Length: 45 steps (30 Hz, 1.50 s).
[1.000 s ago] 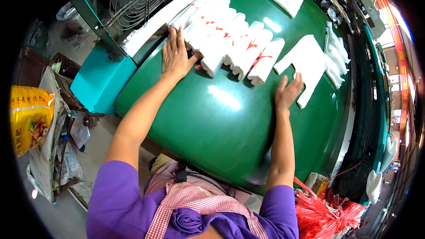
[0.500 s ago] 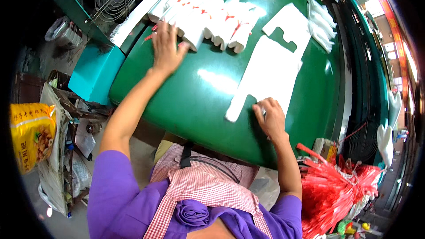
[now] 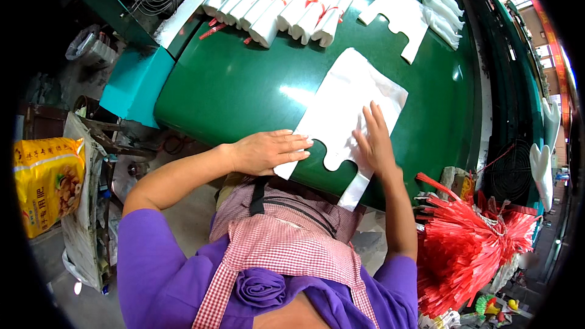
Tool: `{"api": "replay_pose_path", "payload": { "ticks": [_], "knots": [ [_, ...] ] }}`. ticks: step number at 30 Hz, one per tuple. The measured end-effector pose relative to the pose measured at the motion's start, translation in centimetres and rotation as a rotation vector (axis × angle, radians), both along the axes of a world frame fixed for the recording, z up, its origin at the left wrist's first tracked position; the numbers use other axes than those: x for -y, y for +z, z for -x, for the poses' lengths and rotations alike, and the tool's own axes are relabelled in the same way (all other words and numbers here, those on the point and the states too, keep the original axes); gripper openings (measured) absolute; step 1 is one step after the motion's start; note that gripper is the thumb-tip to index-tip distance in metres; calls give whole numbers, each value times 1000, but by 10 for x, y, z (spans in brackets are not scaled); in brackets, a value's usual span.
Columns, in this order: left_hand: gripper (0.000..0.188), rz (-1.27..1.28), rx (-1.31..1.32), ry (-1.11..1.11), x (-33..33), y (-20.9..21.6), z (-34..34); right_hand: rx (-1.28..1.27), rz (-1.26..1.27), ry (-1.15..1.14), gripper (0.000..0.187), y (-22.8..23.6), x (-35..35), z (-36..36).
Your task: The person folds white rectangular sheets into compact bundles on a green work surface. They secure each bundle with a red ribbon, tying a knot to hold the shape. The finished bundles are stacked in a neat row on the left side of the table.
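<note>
A white plastic vest bag (image 3: pixel 344 97), or a flat stack of them, lies at the near edge of the green table (image 3: pixel 213 103) with its two handle straps toward me. My left hand (image 3: pixel 268 151) rests flat on the left strap, its fingers stretched out over it. Fingers spread, my right hand (image 3: pixel 376 143) lies on the bag just above the right strap. Between my hands shows the cut-out with its small rounded tab. The right strap hangs slightly past the table's edge. Another white vest bag (image 3: pixel 399 12) lies apart, farther back on the right.
Rolled white bag bundles (image 3: pixel 265 15) tied with red string line the far left. More folded white bags (image 3: pixel 442 15) lie at the far right. A bunch of red plastic strips (image 3: pixel 469 250) hangs beside the table at right. A teal machine housing (image 3: pixel 137 88) stands left.
My left hand has come from the tied bundles down to the left strap. The near bag has moved toward me, away from the bag behind it. My right hand has opened flat onto the bag.
</note>
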<state>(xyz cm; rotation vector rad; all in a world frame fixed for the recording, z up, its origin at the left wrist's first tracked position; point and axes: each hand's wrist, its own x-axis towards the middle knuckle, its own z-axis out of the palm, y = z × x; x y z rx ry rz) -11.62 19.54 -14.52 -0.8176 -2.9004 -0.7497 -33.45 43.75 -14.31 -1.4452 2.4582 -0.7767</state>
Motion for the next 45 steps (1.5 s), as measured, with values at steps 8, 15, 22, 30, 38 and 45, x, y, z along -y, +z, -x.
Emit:
{"api": "replay_pose_path", "payload": {
  "ticks": [8, 15, 22, 30, 38, 45],
  "knots": [
    [8, -296, -151, 28, 3, -3, 37, -222, -247, 144, 67, 13, -106, -88],
    [19, -98, 12, 261, -50, 15, 112, 136, 218, 135, 38, 31, -65, -64],
    [31, -60, -447, 220, -39, 1, 79, 189, 52, -162, 21, 14, 0, -53],
    [28, -69, -454, 103, -61, -13, 48, -307, -66, 20, 48, -4, -15, -53],
    [29, -209, -97, 306, -40, 2, 123, -182, -48, -3, 63, 15, 2, -51],
    [27, 184, -426, 225, -52, 0, 77, -144, 139, -1, 59, 7, -11, -76]
  ]
}}
